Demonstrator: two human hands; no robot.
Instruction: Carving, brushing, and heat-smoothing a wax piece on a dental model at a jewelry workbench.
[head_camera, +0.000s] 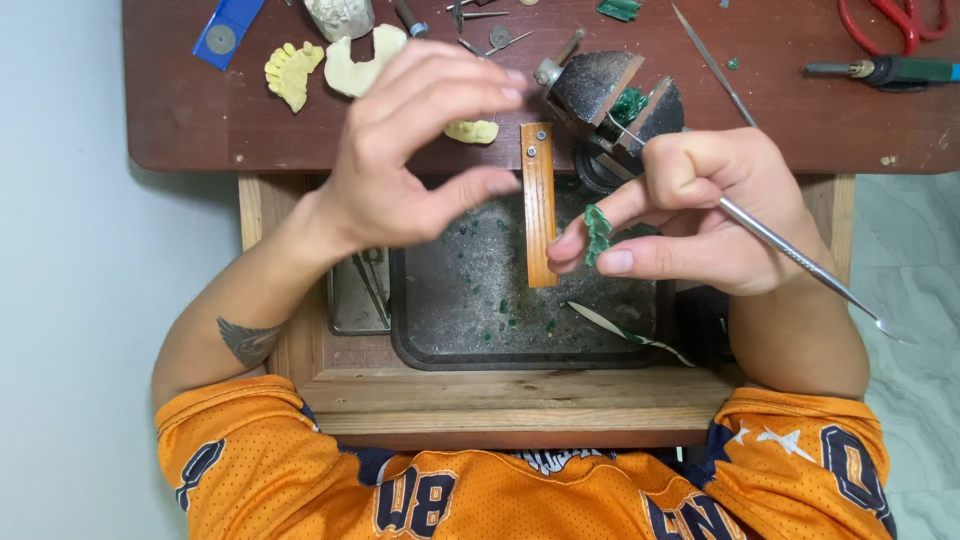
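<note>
Looks mid-carve: the right hand (700, 215) pinches a small green wax piece (597, 232) at its fingertips with a metal carving tool (800, 262) tucked in too, over the shavings-strewn tray (470, 290), while the left hand (410, 150) hovers half-open, empty.

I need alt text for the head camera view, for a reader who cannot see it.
The right hand pinches a small green piece and holds a thin metal tool above a dark tray speckled with green chips. The left hand is raised, empty, fingers curled, beside a wooden peg.
</note>
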